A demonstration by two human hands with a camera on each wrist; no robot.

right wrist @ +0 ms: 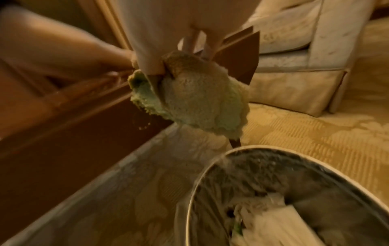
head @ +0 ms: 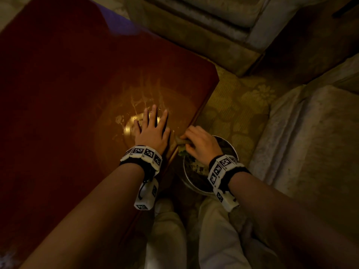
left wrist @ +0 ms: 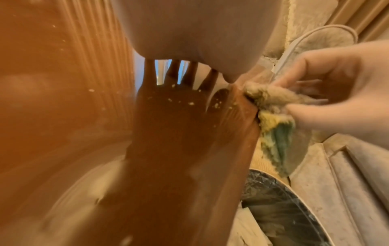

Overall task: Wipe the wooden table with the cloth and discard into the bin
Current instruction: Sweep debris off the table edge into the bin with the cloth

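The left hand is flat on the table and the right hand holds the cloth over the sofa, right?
Not quite. The left hand does lie flat on the wooden table, but the right hand holds the cloth at the table's edge above the bin, not over the sofa. The right wrist view shows the bin's rim just below the cloth.

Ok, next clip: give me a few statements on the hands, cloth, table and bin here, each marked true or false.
1. The left hand lies flat on the wooden table, fingers spread. True.
2. The right hand holds nothing. False: it grips the cloth.
3. The cloth already lies inside the bin. False: it hangs at the table edge, above the bin.
4. Crumbs remain on the table by the left hand. True.
5. The bin stands on the table. False: it stands on the floor beside it.
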